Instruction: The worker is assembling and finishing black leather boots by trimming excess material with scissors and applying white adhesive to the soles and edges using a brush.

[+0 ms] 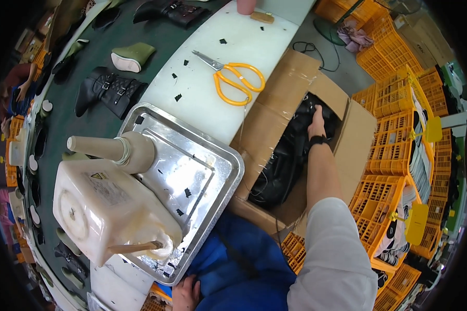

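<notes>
My right arm stretches into an open cardboard box (275, 103). Inside, my right hand (317, 122) is closed on one of the black leather pieces (280, 179), which look like boot uppers; the fingertips are partly hidden. My left hand (186, 294) rests low, just below the metal tray (227, 166), its fingers loosely bent and nothing visible in them. On the tray stand a whitish plastic container (96, 199) with a wooden stick (135, 248) in its opening, and a beige bottle-shaped vessel (140, 151). Orange-handled scissors (233, 83) lie on the white tabletop (202, 111).
Left of the table runs a green conveyor (155, 44) carrying a black buckled boot (111, 93), a green boot (132, 56) and other footwear. Stacked orange crates (384, 202) line the right side. Small black scraps (178, 97) dot the tabletop. A cable (321, 67) lies on the floor.
</notes>
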Action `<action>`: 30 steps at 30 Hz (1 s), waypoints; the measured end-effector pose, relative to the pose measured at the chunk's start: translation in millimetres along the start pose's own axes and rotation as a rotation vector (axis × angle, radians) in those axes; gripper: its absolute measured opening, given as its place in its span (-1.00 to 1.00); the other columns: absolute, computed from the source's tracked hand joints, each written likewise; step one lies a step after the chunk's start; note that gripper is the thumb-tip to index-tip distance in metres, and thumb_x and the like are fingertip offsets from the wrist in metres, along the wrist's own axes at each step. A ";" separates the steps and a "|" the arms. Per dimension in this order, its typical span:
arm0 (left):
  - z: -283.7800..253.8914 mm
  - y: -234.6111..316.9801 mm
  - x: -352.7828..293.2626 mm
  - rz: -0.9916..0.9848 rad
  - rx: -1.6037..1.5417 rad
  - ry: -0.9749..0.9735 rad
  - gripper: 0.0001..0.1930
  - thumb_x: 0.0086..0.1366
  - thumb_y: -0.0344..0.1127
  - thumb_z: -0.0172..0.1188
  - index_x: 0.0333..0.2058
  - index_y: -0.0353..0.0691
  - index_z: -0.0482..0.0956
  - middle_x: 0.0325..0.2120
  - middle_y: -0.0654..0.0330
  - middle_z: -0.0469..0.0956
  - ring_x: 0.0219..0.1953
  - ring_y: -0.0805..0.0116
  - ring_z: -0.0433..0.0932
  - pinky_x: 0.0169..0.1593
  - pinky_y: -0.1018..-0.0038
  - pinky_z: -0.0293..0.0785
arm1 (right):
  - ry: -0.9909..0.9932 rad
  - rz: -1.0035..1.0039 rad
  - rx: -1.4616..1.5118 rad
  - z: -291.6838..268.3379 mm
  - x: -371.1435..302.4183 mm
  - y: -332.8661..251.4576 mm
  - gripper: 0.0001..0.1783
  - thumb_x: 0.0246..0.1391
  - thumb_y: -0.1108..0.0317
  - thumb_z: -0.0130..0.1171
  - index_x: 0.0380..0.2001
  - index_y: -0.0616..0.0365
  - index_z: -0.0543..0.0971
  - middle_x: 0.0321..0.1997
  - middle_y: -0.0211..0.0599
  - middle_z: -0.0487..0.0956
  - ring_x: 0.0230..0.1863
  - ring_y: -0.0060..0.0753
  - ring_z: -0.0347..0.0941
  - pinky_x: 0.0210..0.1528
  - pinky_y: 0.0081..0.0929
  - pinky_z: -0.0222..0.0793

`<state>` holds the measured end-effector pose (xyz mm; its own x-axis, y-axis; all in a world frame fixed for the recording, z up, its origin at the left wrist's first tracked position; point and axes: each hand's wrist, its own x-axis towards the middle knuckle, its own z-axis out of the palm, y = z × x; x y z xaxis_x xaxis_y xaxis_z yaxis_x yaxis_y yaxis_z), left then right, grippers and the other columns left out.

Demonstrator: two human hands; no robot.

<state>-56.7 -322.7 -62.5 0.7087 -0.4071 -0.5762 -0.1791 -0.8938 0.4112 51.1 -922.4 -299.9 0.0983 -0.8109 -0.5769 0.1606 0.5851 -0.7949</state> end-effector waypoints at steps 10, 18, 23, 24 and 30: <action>-16.4 24.9 -13.7 0.439 -0.117 0.180 -0.78 -0.01 -0.52 0.15 -0.31 -0.32 0.45 -0.50 0.04 0.50 -0.42 0.07 0.49 -0.33 0.34 0.39 | -0.176 -0.567 -0.625 -164.0 -174.4 -31.7 -0.33 -0.28 0.12 0.27 -0.20 0.50 0.40 -0.18 0.04 0.49 -0.16 -0.18 0.44 -0.07 -0.39 0.29; -49.2 45.3 -36.1 0.775 -0.024 0.317 -0.52 -0.10 -0.43 0.30 -0.13 -0.30 0.39 -0.21 0.01 0.44 -0.15 0.06 0.43 -0.08 0.37 0.37 | -0.513 -0.910 -0.606 -208.7 -355.1 -93.6 -0.43 -0.36 0.31 0.24 -0.19 0.38 0.41 -0.22 -0.10 0.50 -0.19 -0.23 0.43 -0.05 -0.42 0.29; -67.7 37.5 -65.6 0.892 -0.144 0.490 -0.19 -0.12 -0.17 0.38 0.09 -0.32 0.19 0.05 -0.07 0.23 0.08 0.01 0.24 0.12 0.34 0.18 | -1.242 -1.170 -0.583 -159.9 -449.1 -83.3 -0.48 -0.41 0.29 0.15 -0.23 0.26 0.50 -0.21 -0.14 0.53 -0.08 -0.20 0.42 0.00 -0.37 0.25; -68.8 28.5 -79.4 0.810 -0.249 0.401 -0.19 -0.12 -0.13 0.39 0.08 -0.32 0.22 0.05 -0.05 0.24 0.09 0.05 0.24 0.12 0.35 0.18 | -1.465 -1.544 -0.784 -137.7 -475.7 -79.4 -0.42 -0.47 0.35 0.18 -0.19 0.27 0.45 -0.17 -0.16 0.50 -0.07 -0.22 0.39 0.00 -0.41 0.25; -76.9 -53.7 -156.0 0.391 -0.867 0.423 -0.33 -0.14 -0.32 0.39 -0.01 -0.34 0.34 -0.12 0.16 0.44 -0.07 0.41 0.37 0.03 0.51 0.28 | -2.081 -0.346 -0.452 -73.9 -592.7 31.6 -0.31 -0.30 0.27 0.28 -0.03 0.29 0.33 -0.07 -0.26 0.44 -0.04 -0.38 0.35 0.02 -0.44 0.24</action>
<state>-105.2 -196.8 59.6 0.9181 -0.3905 -0.0678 -0.0143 -0.2036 0.9789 -74.6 -422.2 3.1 0.8212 0.4868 0.2978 0.2524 0.1581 -0.9546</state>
